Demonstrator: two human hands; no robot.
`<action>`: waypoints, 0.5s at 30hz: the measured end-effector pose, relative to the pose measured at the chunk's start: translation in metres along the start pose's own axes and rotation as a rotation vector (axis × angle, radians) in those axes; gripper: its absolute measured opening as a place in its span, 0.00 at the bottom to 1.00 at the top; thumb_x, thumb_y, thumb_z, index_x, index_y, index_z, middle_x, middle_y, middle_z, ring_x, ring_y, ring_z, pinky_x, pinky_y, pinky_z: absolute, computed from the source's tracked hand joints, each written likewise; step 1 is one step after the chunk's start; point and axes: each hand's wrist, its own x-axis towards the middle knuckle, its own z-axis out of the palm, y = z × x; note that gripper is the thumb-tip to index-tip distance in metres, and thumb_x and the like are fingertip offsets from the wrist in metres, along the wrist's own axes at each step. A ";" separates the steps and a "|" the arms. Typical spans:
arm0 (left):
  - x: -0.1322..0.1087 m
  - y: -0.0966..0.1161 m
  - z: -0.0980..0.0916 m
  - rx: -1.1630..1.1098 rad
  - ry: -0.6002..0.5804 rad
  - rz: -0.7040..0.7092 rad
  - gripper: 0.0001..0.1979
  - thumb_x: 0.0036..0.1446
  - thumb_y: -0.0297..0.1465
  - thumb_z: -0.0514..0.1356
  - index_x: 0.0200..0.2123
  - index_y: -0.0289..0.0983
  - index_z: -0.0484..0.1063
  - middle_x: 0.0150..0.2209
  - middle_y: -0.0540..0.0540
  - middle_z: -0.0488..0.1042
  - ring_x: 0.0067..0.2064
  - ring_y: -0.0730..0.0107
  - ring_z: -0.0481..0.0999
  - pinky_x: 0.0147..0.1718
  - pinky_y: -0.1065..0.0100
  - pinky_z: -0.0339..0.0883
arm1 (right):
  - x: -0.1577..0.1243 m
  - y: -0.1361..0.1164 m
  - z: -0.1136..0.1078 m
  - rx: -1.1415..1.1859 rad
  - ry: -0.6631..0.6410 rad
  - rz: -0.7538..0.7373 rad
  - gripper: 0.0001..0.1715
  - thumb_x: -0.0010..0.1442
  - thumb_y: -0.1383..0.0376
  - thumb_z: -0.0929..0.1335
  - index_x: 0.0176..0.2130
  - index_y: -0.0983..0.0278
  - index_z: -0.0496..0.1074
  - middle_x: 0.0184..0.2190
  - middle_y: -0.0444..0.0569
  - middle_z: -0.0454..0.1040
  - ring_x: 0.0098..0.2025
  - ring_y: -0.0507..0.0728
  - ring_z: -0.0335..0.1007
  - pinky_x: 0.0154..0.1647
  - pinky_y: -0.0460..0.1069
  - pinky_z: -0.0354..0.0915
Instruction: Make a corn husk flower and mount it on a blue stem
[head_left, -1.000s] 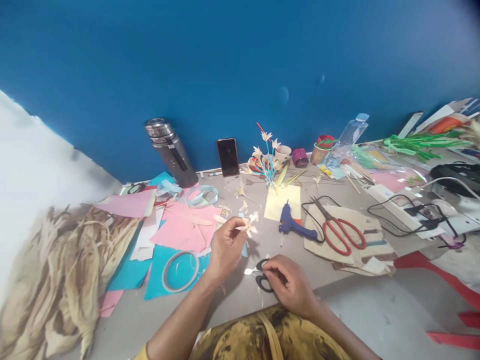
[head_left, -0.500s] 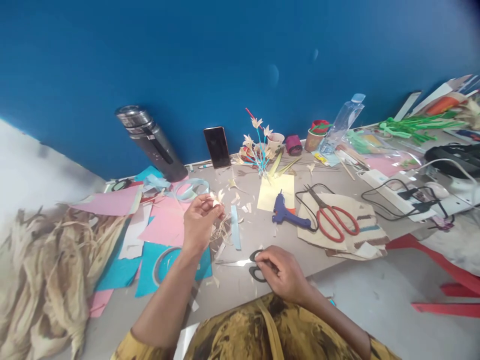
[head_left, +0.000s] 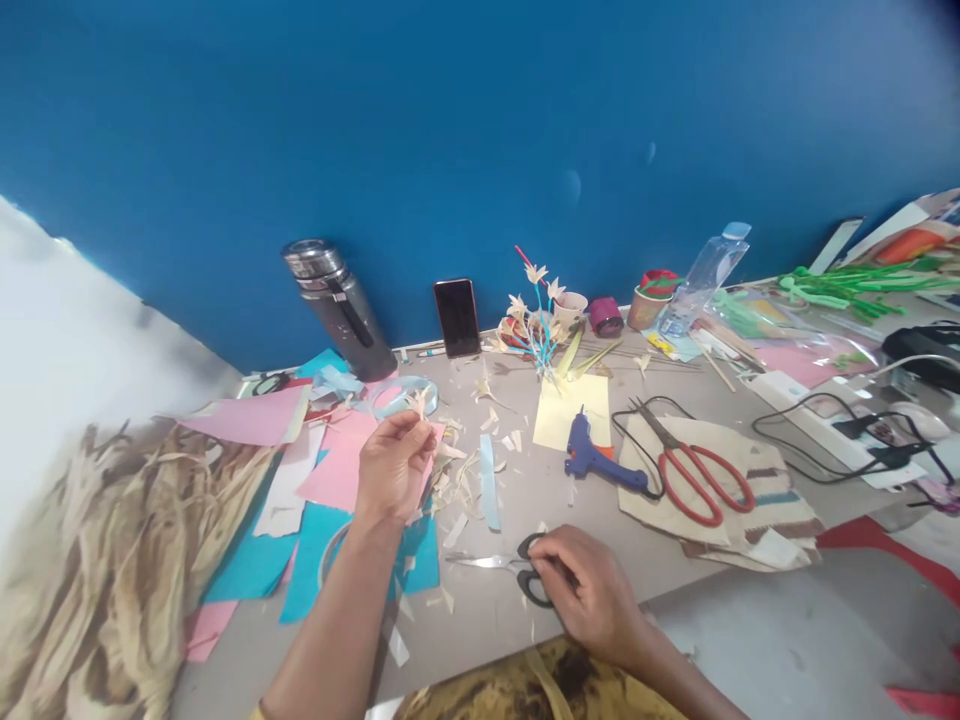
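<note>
My left hand (head_left: 394, 465) pinches a small cream flower (head_left: 418, 401) between thumb and fingertips, petals pointing up, above the pink paper. My right hand (head_left: 589, 585) is closed at the black-handled scissors (head_left: 534, 588), its fingers on the handle loops. The blades point left, low over the tabletop. Between and beyond my hands lie cream scraps (head_left: 454, 485) and a light blue strip (head_left: 490, 483). Further back, similar cream flowers on blue stems (head_left: 541, 335) stand in a bunch, and a loose flower (head_left: 484, 388) lies nearer.
A blue glue gun (head_left: 600, 465) and large red-handled scissors (head_left: 709, 487) lie to the right, near a power strip (head_left: 817, 420). Dried husks (head_left: 127, 560) cover the left side. A dark flask (head_left: 349, 320), a phone (head_left: 457, 318) and a plastic bottle (head_left: 705, 282) stand along the blue wall.
The view has shifted, so most things sit lower and further right. My left hand still holds the flower, now turned more upright. My right hand stays at the scissors.
</note>
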 end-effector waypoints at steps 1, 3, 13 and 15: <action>0.000 0.000 -0.001 -0.010 -0.007 -0.013 0.17 0.33 0.26 0.76 0.29 0.36 0.75 0.24 0.53 0.74 0.27 0.76 0.74 0.30 0.72 0.68 | 0.000 0.000 0.000 0.002 0.002 -0.003 0.08 0.65 0.70 0.63 0.37 0.61 0.70 0.29 0.49 0.75 0.30 0.55 0.71 0.31 0.49 0.64; 0.000 0.000 -0.001 -0.015 -0.032 -0.043 0.16 0.34 0.26 0.76 0.29 0.36 0.76 0.24 0.53 0.74 0.27 0.76 0.74 0.29 0.72 0.68 | 0.000 0.000 0.001 0.005 0.015 -0.005 0.08 0.65 0.70 0.63 0.37 0.61 0.71 0.29 0.48 0.75 0.29 0.55 0.71 0.30 0.48 0.64; -0.007 -0.009 0.002 0.072 0.000 -0.048 0.18 0.31 0.27 0.77 0.27 0.36 0.74 0.26 0.52 0.75 0.30 0.74 0.75 0.28 0.75 0.69 | -0.003 0.005 0.007 -0.011 0.139 -0.036 0.08 0.64 0.70 0.63 0.34 0.60 0.69 0.23 0.45 0.70 0.24 0.53 0.65 0.26 0.46 0.62; -0.008 -0.010 0.003 0.098 0.012 -0.044 0.18 0.31 0.28 0.78 0.27 0.36 0.75 0.25 0.52 0.75 0.29 0.75 0.75 0.28 0.75 0.70 | -0.002 0.009 0.009 -0.027 0.161 -0.066 0.07 0.63 0.71 0.64 0.35 0.60 0.69 0.23 0.44 0.69 0.23 0.53 0.65 0.25 0.46 0.61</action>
